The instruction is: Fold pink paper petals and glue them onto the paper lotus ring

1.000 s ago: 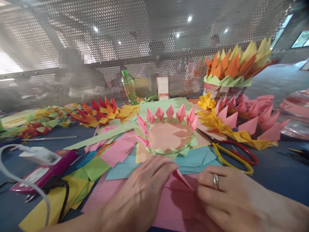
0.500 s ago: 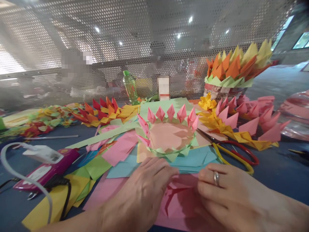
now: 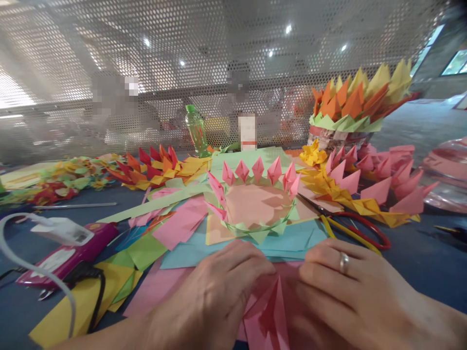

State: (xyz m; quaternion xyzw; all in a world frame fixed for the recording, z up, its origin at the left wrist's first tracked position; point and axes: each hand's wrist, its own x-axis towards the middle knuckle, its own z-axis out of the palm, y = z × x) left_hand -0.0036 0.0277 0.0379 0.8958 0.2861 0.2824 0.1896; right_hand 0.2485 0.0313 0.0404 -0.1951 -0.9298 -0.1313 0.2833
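Note:
A pink sheet of paper (image 3: pixel 268 311), partly folded into long creases, lies at the near edge between my hands. My left hand (image 3: pixel 219 291) is curled over its left side, fingertips pressing the fold. On the paper's right side my right hand (image 3: pixel 350 291), with a ring on one finger, pinches it in the same way. Just beyond them stands a round paper ring (image 3: pixel 255 206) with a green woven rim, pink pointed petals and a peach base.
Loose coloured sheets (image 3: pixel 182 223) cover the blue table. Scissors with red and yellow handles (image 3: pixel 350 228) lie to the right. A pink device with a white cable (image 3: pixel 62 243) sits at left. Finished paper flowers (image 3: pixel 357 107), a green bottle (image 3: pixel 196 131) and a perforated screen stand behind.
Both hands have drawn closer together on the pink paper. Its raised flap has been pressed down into long upright creases between the fingers.

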